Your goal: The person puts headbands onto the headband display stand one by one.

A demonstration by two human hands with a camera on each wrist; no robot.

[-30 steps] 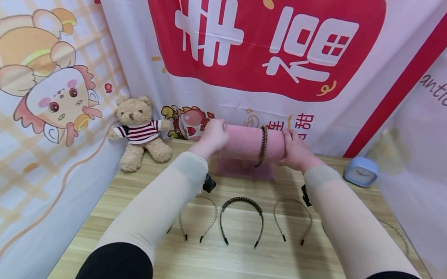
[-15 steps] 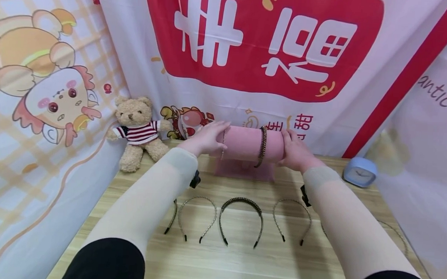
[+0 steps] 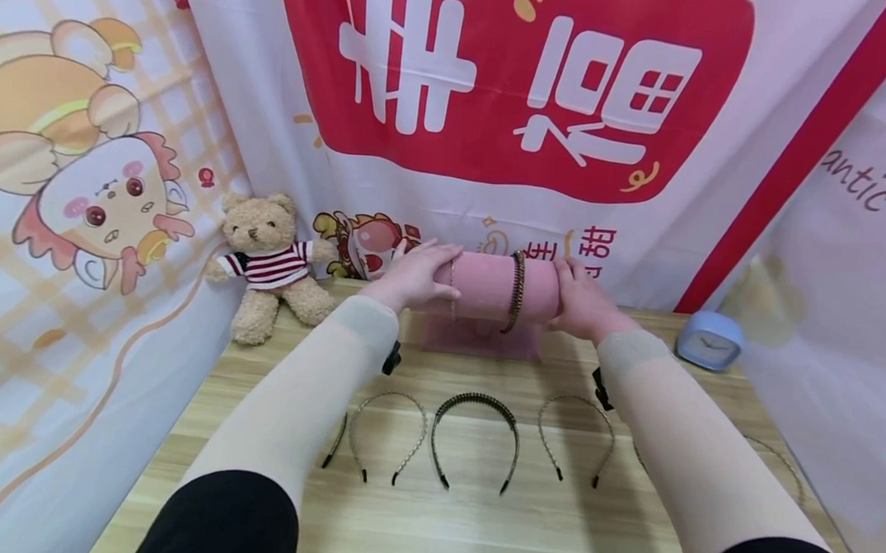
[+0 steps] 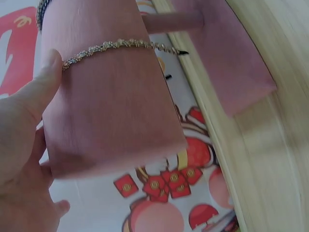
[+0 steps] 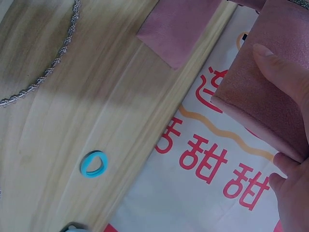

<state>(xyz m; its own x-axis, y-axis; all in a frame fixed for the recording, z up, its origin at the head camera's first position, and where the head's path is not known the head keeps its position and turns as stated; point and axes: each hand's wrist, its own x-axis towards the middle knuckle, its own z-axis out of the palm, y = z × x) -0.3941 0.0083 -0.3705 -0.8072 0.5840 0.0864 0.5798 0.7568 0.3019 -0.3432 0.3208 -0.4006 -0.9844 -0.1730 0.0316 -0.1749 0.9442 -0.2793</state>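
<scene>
A pink cylindrical headband stand (image 3: 487, 287) stands at the back of the table. Around its left part hangs a slim beaded headband (image 4: 116, 44); a thicker dark gold headband (image 3: 517, 292) sits right of the middle. My left hand (image 3: 413, 277) spans the roll's left end, thumb tip at the slim band and fingers reaching over the top and behind. My right hand (image 3: 589, 302) grips the right end, its thumb (image 5: 270, 63) lying on the front and other fingers behind. The far side of the roll is hidden.
In front lie several headbands in a row, among them a dark one (image 3: 476, 400) in the middle. A teddy bear (image 3: 261, 256) sits at the left and a blue clock (image 3: 710, 341) at the right. A turquoise ring (image 5: 87, 166) lies on the tabletop (image 3: 432, 532).
My left hand has loosened from a fist-like hold at the roll's end, drawn left, then shifted slightly right along with the slim headband. My right hand keeps its hold.
</scene>
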